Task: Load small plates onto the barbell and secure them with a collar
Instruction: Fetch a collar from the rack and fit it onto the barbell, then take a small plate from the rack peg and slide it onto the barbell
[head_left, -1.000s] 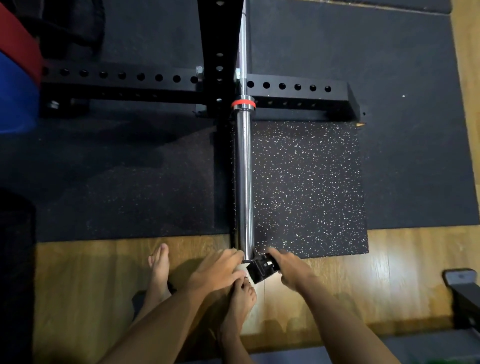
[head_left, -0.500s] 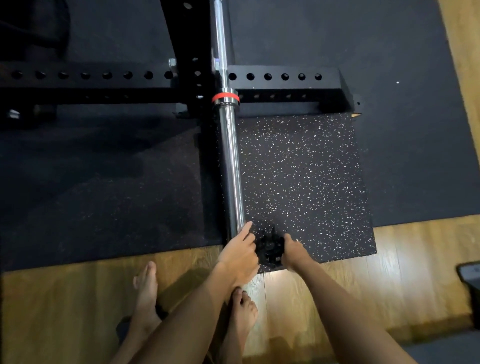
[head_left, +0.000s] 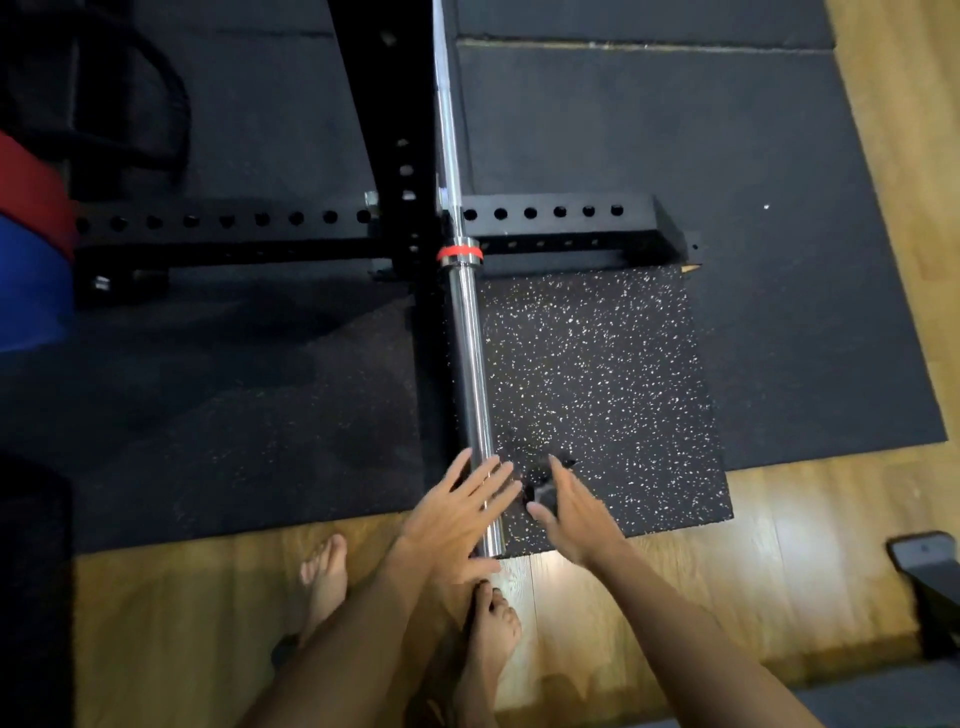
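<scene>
The chrome barbell sleeve (head_left: 467, 364) runs from a red ring (head_left: 459, 253) at the rack down toward me, and its surface is bare. My left hand (head_left: 457, 519) lies over the sleeve's near end with its fingers straight and spread. My right hand (head_left: 571, 512) is just right of the sleeve, with its fingers straight and its thumb out. Between the two hands is a dark, blurred shape, the black collar (head_left: 539, 480), beside the sleeve and over the speckled mat. Whether a hand touches it is unclear. No small plate is in view.
The black rack beam (head_left: 550, 213) with holes crosses under the bar. A speckled rubber mat (head_left: 597, 374) lies to the right of the sleeve. Red and blue plates (head_left: 28, 249) show at the left edge. My bare feet (head_left: 488, 634) stand on the wooden floor. A dark bench foot (head_left: 930, 582) sits at the right.
My right hand held the collar by the sleeve's end, then both hands closed round it. Now both hands have spread flat, and the collar is a blur between them.
</scene>
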